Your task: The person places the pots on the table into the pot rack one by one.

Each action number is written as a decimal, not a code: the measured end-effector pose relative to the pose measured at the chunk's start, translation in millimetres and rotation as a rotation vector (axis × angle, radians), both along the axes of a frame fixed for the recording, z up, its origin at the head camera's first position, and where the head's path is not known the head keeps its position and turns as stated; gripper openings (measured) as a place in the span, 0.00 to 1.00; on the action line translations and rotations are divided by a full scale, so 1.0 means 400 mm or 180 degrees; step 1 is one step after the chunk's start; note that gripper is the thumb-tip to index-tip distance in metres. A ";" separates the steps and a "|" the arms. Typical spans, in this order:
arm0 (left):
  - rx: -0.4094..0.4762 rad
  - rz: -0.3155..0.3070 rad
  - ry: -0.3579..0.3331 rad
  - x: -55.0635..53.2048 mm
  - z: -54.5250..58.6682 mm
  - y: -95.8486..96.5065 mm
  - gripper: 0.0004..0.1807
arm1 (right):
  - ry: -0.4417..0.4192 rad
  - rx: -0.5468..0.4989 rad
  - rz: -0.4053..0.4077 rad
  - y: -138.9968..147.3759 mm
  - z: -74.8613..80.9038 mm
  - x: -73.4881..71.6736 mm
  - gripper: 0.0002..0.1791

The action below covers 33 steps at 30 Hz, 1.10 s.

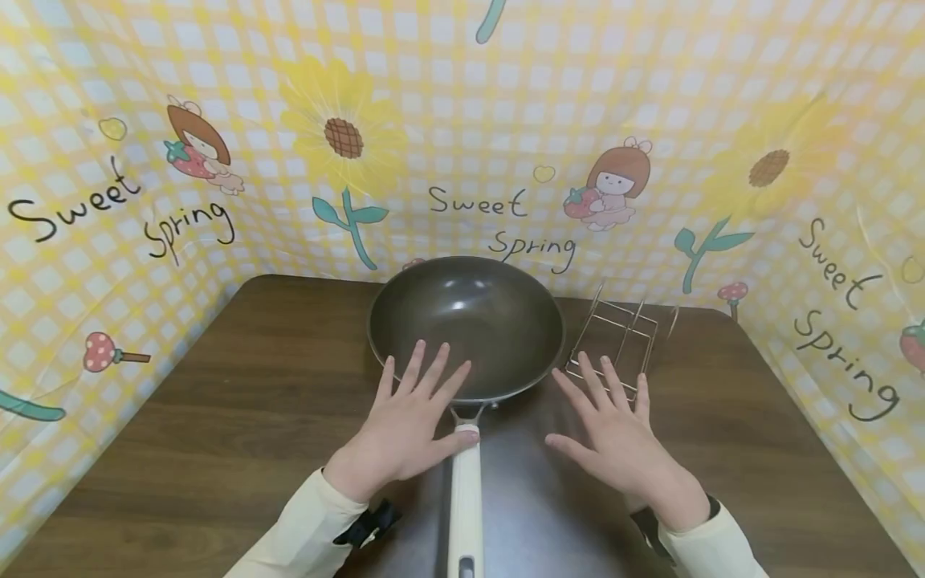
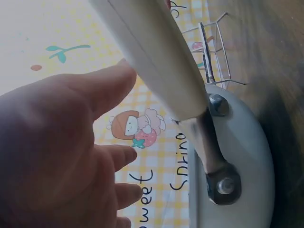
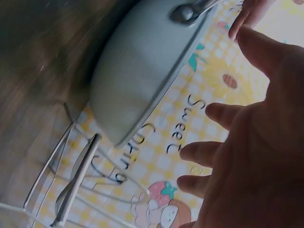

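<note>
A deep round frying pan (image 1: pixel 466 317) with a dark inside and a cream handle (image 1: pixel 466 498) sits on the table, its handle pointing toward me. Fingers spread, my left hand (image 1: pixel 401 425) hovers by the near left rim, and its thumb overlaps the top of the handle in the head view. In the left wrist view that thumb lies beside the handle (image 2: pixel 152 57); whether they touch, I cannot tell. My right hand (image 1: pixel 614 437), also spread and holding nothing, is right of the pan, in front of a metal wire rack (image 1: pixel 629 311). The pan's pale outside (image 3: pixel 137 61) shows in the right wrist view.
The brown wooden table (image 1: pixel 217 385) extends to both sides of the pan. A yellow checked cloth (image 1: pixel 462 104) with flowers and lettering forms walls behind, left and right. Close to the back edge, the rack stands just right of the pan.
</note>
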State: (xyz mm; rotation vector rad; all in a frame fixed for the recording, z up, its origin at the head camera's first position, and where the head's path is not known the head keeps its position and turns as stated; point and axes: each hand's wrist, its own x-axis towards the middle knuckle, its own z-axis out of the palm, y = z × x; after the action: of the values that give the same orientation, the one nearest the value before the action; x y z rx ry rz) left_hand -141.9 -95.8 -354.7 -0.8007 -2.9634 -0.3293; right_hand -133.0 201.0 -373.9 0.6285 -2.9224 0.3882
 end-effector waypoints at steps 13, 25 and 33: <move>0.0277 -0.0021 0.0087 0.069 0.000 -0.034 0.46 | -0.0214 -0.0437 0.0635 -0.021 -0.005 0.029 0.39; 0.0539 -0.0112 -0.0339 0.139 -0.008 -0.056 0.47 | -0.1089 -0.1045 0.1037 -0.054 -0.040 0.030 0.36; 0.0702 -0.0288 -0.1065 0.164 -0.033 -0.077 0.40 | -0.1750 -0.1276 0.1027 -0.080 -0.051 0.031 0.35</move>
State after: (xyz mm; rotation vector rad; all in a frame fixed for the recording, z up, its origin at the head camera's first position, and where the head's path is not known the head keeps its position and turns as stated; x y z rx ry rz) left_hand -76.2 -126.5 -367.8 -0.9340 -3.1119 -0.8580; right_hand -120.7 168.8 -394.3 1.0651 -3.0593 1.3349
